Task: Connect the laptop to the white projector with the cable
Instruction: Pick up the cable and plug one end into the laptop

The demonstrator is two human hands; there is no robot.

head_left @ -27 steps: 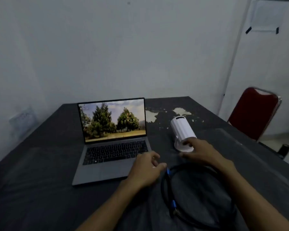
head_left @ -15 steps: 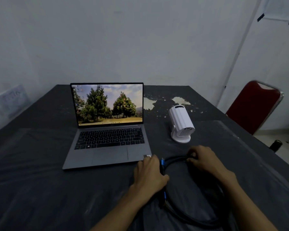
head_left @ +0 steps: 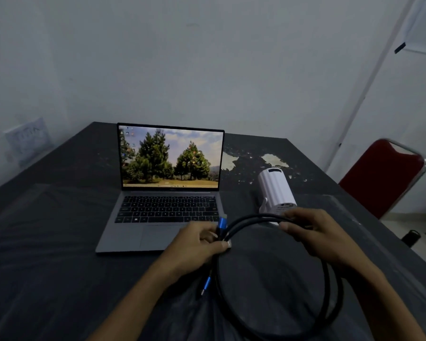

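Observation:
An open grey laptop [head_left: 167,193] with a tree picture on its screen stands on the dark table [head_left: 47,242]. Right of it lies the white projector [head_left: 276,190], its vented end toward me. A black cable [head_left: 330,291] coiled in a loop is held above the table. My left hand [head_left: 197,244] grips the coil's left side, where one blue plug [head_left: 222,223] sticks up and another blue plug [head_left: 207,285] hangs down. My right hand [head_left: 315,232] grips the top right of the coil, just in front of the projector.
A red chair [head_left: 381,175] with a metal frame stands at the table's right side. A small dark object [head_left: 411,238] sits on the floor by it. White patches [head_left: 273,159] mark the tabletop behind the projector. A white wall is close behind the table.
Both hands closed on the coiled cable and lifted it off the table. The right hand came back from the projector's base to the coil.

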